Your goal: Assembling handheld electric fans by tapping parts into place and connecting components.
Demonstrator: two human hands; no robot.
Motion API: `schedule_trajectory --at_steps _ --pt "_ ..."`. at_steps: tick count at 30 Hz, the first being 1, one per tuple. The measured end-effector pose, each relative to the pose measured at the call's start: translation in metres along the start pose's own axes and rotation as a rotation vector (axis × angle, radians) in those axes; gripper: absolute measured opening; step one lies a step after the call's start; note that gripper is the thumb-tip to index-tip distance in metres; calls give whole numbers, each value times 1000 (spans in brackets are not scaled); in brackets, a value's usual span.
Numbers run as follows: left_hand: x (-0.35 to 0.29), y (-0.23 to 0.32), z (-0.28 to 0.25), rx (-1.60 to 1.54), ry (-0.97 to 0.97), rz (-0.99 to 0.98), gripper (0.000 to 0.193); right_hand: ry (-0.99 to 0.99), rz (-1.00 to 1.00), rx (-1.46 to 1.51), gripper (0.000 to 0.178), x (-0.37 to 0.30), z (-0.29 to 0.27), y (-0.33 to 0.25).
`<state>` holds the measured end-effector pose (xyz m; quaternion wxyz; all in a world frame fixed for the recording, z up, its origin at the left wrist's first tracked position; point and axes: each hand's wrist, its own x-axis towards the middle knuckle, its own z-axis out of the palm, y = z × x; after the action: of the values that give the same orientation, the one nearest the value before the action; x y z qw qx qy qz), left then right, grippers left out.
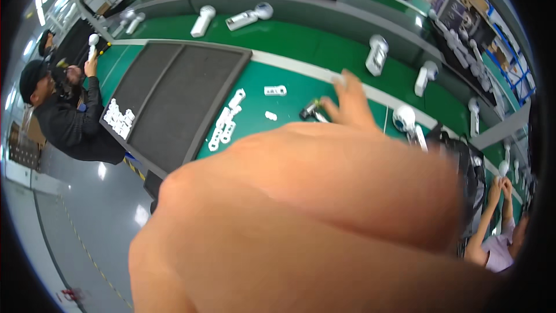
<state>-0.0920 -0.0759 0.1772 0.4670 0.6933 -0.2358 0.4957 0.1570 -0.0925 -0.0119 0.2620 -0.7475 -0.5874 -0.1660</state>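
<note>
Very close and blurred, my left hand (278,197) fills the lower middle; its fingers cannot be made out clearly. Beyond it, my right hand (354,104) reaches over the green worktop with thumb and fingers apart, its forearm hidden. Beside the right thumb lies a small black and metallic tool (313,110), its kind unclear. Left of it are a flat white plastic part (275,90), a tiny white piece (270,116) and a cluster of white frame-like parts (223,129). A white device with a round head (404,118) lies right of that hand.
A dark divided tray (174,96) holds white parts at its left end. Along the green conveyor (313,38) lie several white round-headed devices (377,55). A person in dark clothes (75,110) stands left; another person's arms (492,214) show right, near a black bag-like thing (472,177).
</note>
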Motion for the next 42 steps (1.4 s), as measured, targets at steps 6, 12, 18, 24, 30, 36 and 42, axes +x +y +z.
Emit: schedule_trajectory --at_steps 6,12,18,24,30,36,42 --pt "27 -5 -29 157 -178 191 18 -41 40 255 42 -30 20 -7" --pt "33 -2 -45 210 -167 159 26 23 -172 333 34 -19 -24 -36" --pt "21 -44 -56 360 -48 131 26 -91 -216 501 26 -31 -10 -31" --pt "-41 -208 -249 1107 110 -710 27 -70 -337 537 13 -26 -13 -44" --pt "-84 -325 -307 1390 -161 -837 44 -113 -166 595 12 -25 -8 -31" --pt "-72 -368 -368 1594 -122 -1197 52 -176 -128 575 12 -19 -8 -33" --pt "-86 -372 -411 1399 -77 -1270 50 -225 -91 576 12 -18 -7 -31"
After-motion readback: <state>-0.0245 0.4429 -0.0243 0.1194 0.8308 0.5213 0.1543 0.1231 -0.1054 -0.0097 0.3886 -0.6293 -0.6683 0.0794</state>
